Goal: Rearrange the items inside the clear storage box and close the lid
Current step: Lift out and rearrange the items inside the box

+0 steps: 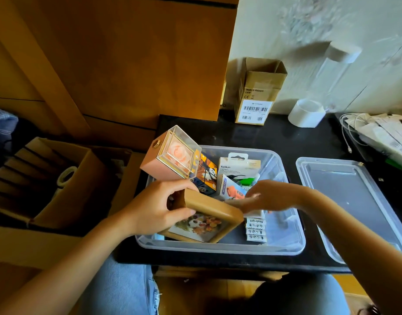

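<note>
wooden frame (pixel 209 214) gripped by left hand (pixel 159 205) | right hand (pixel 270 196) blurred (grasp cannot be told) | frame best laid flat — lid (pixel 354 201) off

We see a tall cardboard carton (pixel 255 92) standing on the black table (pixel 286 137), a white tape roll (pixel 306 113) just right of it, cables (pixel 352 126) farther right.

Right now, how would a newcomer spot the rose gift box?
Find the clear plastic storage box on the black table. At its far-left corner a pink cube-shaped case leans tilted, a peach rose behind its transparent, gold-edged window; no neighbouring item shows a flower.
</note>
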Motion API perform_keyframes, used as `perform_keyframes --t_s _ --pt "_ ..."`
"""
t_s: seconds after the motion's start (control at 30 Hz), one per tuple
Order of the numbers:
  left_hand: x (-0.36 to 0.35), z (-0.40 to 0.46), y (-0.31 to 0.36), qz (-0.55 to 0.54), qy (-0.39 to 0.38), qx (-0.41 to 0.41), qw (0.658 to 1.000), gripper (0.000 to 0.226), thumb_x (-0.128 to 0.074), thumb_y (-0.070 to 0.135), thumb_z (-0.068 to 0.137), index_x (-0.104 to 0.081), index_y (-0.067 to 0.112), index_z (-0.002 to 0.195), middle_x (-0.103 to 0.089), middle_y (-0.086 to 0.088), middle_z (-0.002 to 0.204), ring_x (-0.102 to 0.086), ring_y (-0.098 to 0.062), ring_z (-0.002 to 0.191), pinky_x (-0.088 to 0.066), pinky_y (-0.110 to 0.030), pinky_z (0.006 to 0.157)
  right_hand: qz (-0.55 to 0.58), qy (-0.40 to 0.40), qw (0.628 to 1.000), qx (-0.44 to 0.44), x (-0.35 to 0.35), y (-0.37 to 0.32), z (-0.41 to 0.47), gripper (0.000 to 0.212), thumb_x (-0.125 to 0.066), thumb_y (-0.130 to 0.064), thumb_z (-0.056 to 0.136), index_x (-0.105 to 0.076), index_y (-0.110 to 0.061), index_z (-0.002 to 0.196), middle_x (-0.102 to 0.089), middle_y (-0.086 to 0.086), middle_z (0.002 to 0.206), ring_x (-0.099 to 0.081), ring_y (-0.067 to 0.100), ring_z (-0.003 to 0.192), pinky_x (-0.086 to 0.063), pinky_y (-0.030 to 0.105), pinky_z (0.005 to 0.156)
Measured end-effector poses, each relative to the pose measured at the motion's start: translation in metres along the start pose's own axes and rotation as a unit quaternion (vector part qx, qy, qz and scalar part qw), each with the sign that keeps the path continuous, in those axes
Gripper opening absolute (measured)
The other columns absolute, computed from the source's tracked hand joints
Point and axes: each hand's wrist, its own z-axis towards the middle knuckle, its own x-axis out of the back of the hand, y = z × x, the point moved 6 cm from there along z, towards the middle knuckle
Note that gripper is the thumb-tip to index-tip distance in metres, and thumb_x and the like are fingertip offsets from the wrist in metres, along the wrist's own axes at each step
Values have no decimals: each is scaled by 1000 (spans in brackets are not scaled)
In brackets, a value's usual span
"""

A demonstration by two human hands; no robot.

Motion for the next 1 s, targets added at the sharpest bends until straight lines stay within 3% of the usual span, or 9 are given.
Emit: perform_keyframes --t_s 0.07,0.17,0.4,0.6,0.7,0.8,0.87,0.93,1.0 --pt "3 -1 -3 -25 14 10 1000 20 -66 25 80 -64 25 99 -61 9 90 -56 -12 93 -48 -27 78 133 -30 990 -23 4 3 -4 28 -51 -38 92 -60 -17 107 -66 2 90 -66 19 77 -57 22 66" --pt "7 -4 -5 -53 26 14 998 19 -67 23 79 -64 25 98 -62 10 90 -57 -12 95 -46 -19 79 175 -59 983 -24 2 2 -4 24 -49 -31 95 -57 -13 109 -64 7 77 -64 14 58 -52 18 53" --pt "4 -6 4 -58 -2 -2 998 20 -68 18 78 -66 21 98 -64 6 90 -59 -16 93 -50 -29 79 190 -31 980 41 5 -16 0 36 -55 -44 89 -66 -10 85 -59 5 63 -53 18 60 -46 21 55" --pt "10 -8 6 -65 10 -11 998 21 -68 16 78 -66 21 99 -66 7 91 -60 -13 93 -49 -23 80 193 -11 979 70 20 -18 -6 65 -59 -54 77 -61 9 93 -56 8 65 -50 13 58 -42 15 50" --pt "14 -11 4 -76 24 -12 997 21 -68 15 78 -67 19 98 -67 9 91 -61 -10 94 -48 -18 79 202 18 977 71 23 -15 -7 51 -59 -45 86 -63 6 90 -56 7 64 -49 12 57 -42 14 50" --pt "16 -14 3 -77 21 -16 997 22 -68 14 78 -67 19 100 -67 10 92 -62 -9 93 -47 -15 77 198 18 978 59 15 -18 -3 25 -57 -35 90 -66 -12 86 -59 3 67 -53 10 57 -45 18 52" --pt "16 -15 2 -79 26 -19 996 22 -69 13 78 -68 19 99 -67 10 91 -62 -9 92 -47 -16 77 182 4 982 49 4 -22 1 10 -56 -25 93 -63 -19 94 -60 0 70 -55 5 55 -46 16 51" --pt "16 -16 2 -87 33 -19 995 22 -69 13 78 -68 20 99 -67 10 90 -62 -9 90 -49 -18 76 152 -3 987 44 -5 -27 5 20 -52 -14 95 -58 -14 114 -59 -2 75 -55 2 53 -44 12 48" --pt "15 -16 3 -88 31 -21 995 22 -69 12 78 -67 20 99 -66 10 90 -62 -7 88 -49 -18 75 121 -2 991 49 -11 -31 9 30 -51 -9 95 -53 -11 124 -61 8 88 -53 7 62 -45 13 49"
